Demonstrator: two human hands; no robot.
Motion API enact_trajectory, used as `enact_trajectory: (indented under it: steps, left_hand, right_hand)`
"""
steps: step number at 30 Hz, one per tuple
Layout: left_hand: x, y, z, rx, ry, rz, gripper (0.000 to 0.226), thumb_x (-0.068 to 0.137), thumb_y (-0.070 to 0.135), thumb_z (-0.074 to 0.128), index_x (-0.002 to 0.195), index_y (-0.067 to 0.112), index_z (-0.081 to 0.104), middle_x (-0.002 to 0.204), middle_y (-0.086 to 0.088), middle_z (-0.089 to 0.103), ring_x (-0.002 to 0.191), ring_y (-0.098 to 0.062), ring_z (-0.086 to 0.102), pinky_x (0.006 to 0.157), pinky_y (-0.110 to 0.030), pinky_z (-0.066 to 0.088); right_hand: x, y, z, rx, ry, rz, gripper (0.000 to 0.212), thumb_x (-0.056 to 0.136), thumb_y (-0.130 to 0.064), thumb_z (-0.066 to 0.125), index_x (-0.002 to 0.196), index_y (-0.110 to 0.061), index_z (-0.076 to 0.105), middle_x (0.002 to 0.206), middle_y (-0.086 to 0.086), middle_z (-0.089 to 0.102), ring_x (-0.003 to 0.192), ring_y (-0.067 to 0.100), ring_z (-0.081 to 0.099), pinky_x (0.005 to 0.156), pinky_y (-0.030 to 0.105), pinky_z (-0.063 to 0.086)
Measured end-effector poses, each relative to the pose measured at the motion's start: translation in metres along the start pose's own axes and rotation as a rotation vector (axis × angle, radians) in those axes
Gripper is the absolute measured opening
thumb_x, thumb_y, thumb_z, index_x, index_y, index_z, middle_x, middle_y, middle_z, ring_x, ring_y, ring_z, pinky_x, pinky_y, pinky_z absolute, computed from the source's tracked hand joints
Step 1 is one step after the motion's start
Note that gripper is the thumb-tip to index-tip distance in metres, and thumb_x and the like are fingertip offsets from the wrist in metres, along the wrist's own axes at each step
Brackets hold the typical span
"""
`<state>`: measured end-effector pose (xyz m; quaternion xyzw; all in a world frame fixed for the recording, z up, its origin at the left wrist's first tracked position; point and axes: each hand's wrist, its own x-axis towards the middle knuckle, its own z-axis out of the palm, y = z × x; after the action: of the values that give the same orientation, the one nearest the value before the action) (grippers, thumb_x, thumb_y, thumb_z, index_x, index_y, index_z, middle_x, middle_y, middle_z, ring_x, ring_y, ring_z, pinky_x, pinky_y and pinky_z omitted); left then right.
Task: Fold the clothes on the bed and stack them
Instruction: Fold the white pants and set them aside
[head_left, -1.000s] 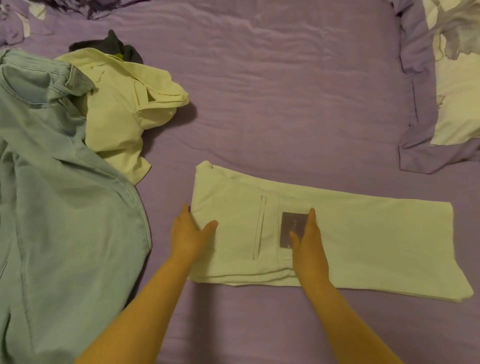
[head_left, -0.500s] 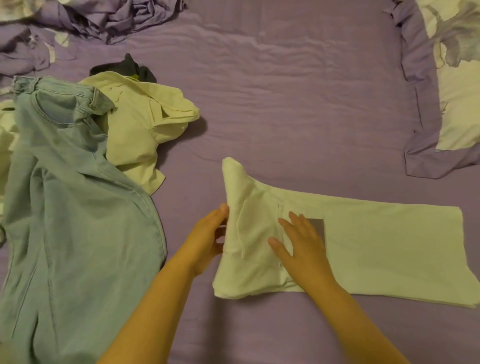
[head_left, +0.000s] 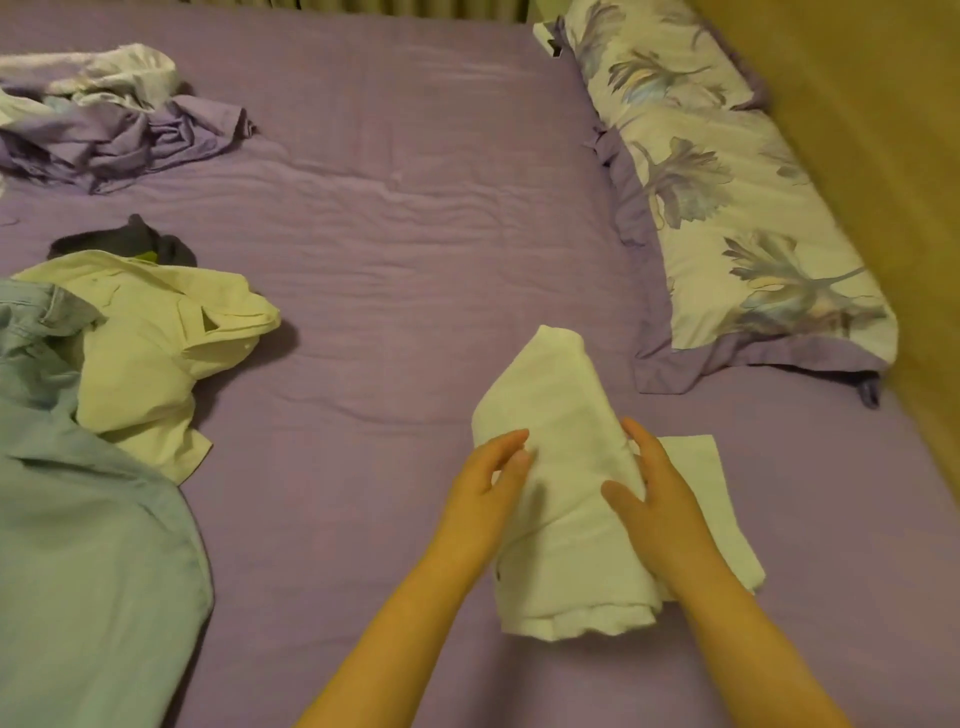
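Note:
Pale white trousers (head_left: 566, 467) lie on the purple bed sheet (head_left: 395, 260), folded over into a thick bundle with one flat end sticking out to the right. My left hand (head_left: 485, 499) holds the bundle's left edge. My right hand (head_left: 660, 512) presses on its right side, fingers spread. Further left lie unfolded light blue jeans (head_left: 88, 545), a crumpled cream shirt (head_left: 156, 338) and a dark garment (head_left: 130, 241) behind it.
A floral pillow (head_left: 727, 208) lies along the right side against a yellow wall (head_left: 883, 156). A crumpled purple and white bedcover (head_left: 109, 119) is heaped at the far left.
The trousers' waist end has been folded over to the right onto the legs, making a shorter, thicker bundle. Both hands moved right with it, and the view shifted up and right.

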<state>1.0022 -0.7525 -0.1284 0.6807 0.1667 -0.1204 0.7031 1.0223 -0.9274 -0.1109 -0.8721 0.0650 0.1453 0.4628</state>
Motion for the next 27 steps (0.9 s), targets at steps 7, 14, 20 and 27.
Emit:
enact_trajectory:
  steps: [7, 14, 20, 27]
  left_hand:
    - [0.024, -0.074, 0.059, 0.935, -0.211, 0.148, 0.05, 0.102, 0.041, 0.029, 0.15, 0.031, 0.016, 0.157, 0.006, -0.001, 0.147, -0.022, -0.001, 0.116, -0.029, 0.005]
    - [0.043, -0.119, 0.115, 1.341, -0.356, 0.114, 0.053, 0.102, 0.042, 0.02, 0.151, 0.035, 0.002, 0.158, -0.004, -0.018, 0.145, -0.031, -0.016, 0.117, -0.05, -0.002]
    - [0.07, -0.142, 0.122, 1.49, -0.351, 0.218, 0.063, 0.095, 0.06, -0.002, 0.15, 0.034, 0.015, 0.159, -0.007, 0.01, 0.144, -0.035, 0.01, 0.107, -0.066, 0.024]
    - [0.074, -0.164, 0.121, 1.51, -0.321, 0.243, 0.064, 0.096, 0.064, 0.007, 0.152, 0.032, 0.012, 0.157, -0.008, 0.018, 0.146, -0.03, -0.005, 0.104, -0.059, 0.013]
  right_hand:
    - [0.028, 0.096, -0.078, -0.061, 0.075, 0.164, 0.061, 0.095, -0.002, 0.047, 0.148, -0.02, 0.025, 0.148, 0.005, 0.037, 0.131, 0.026, 0.039, 0.104, 0.035, 0.033]
    - [0.069, 0.182, -0.089, -0.029, 0.152, 0.292, 0.054, 0.095, -0.002, 0.047, 0.145, -0.014, 0.032, 0.144, 0.01, 0.043, 0.128, 0.029, 0.043, 0.1, 0.036, 0.036]
    - [0.081, 0.231, -0.093, -0.12, 0.154, 0.286, 0.057, 0.094, -0.011, 0.053, 0.146, -0.015, 0.03, 0.138, 0.009, 0.05, 0.121, 0.028, 0.05, 0.096, 0.038, 0.042]
    - [0.022, 0.262, -0.094, -0.217, 0.127, 0.001, 0.032, 0.087, -0.011, 0.064, 0.118, -0.01, 0.064, 0.13, -0.004, 0.05, 0.115, 0.008, 0.049, 0.093, 0.007, 0.034]
